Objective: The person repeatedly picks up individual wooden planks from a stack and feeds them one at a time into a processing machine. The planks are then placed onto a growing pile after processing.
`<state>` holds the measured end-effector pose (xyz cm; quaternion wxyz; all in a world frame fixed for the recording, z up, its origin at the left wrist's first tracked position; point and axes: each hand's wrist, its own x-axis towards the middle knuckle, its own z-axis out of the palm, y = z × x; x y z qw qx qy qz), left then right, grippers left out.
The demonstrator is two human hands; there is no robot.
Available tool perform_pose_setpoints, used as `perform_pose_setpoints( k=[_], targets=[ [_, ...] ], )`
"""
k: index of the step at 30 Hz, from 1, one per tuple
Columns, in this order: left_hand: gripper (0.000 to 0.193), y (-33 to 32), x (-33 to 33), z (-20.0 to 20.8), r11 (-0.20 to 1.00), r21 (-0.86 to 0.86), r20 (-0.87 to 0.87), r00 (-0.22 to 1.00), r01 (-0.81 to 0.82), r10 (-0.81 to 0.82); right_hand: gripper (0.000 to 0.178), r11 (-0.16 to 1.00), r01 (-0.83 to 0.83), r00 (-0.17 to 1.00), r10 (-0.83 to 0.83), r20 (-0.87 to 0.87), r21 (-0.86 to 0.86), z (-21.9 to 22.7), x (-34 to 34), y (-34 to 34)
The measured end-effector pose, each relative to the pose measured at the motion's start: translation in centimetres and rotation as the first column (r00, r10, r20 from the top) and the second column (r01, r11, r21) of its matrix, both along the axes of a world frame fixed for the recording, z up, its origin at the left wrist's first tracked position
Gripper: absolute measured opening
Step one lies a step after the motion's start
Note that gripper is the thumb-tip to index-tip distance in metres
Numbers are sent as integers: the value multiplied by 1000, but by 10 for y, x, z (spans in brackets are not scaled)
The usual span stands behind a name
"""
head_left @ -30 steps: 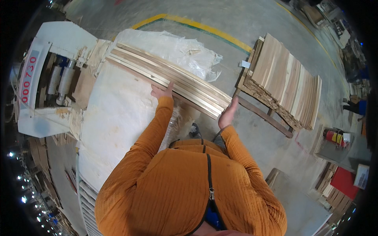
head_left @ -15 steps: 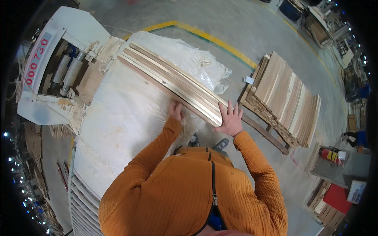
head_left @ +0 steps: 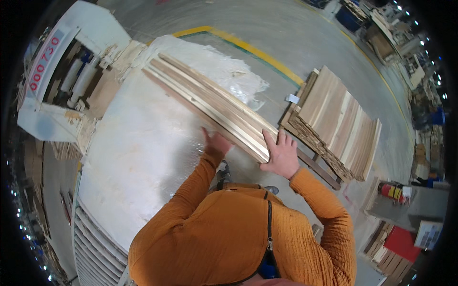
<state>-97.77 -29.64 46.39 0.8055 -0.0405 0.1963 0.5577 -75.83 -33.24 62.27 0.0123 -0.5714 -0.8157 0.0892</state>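
A bundle of long, narrow wooden strips [head_left: 205,100] lies slantwise on the white covered table, its near end reaching past the table's edge. My right hand [head_left: 283,155] rests against that near end, fingers spread over the strips and thumb at the end face. Beside the bundle's near long side is my left hand [head_left: 219,143], thumb stuck out and apart from the fingers. Its fingers are slightly blurred and partly turned from sight, close to the lower strip. The white table [head_left: 138,138] has a plastic-like cover, crumpled beyond the bundle.
A white machine [head_left: 45,112] with metal rollers [head_left: 83,81] stands at the table's far left end. To the right, a stack of wooden panels [head_left: 336,119] sits on a pallet. Yellow floor tape [head_left: 253,47] runs behind. A grey slatted rack [head_left: 95,248] is at lower left.
My left hand has slid toward the near end along the bundle's side, and its thumb now sticks out. My right hand stays at the end, its fingers a little closer together. The view has shifted slightly.
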Motion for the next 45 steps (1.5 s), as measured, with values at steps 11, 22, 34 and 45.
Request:
perform_pose_setpoints(
  k=[11, 22, 34, 45],
  targets=[
    [66, -31, 172, 41, 842, 487, -611, 598, -234, 519, 88, 995, 79, 997, -78, 24, -65, 74, 224, -174],
    [65, -59, 393, 11, 961, 263, -223, 974, 91, -31, 76, 854, 438, 747, -519, -417, -280, 5, 418, -354],
    [69, -59, 738, -64, 865, -88, -331, 805, 494, -493, 79, 200, 935, -125, -587, -800, -292, -130, 518, -439],
    [67, 1, 1078, -176, 613, -295, -441, 465, 733, -768, 74, 105, 900, -292, -578, -762, -424, -248, 740, -354]
  ],
)
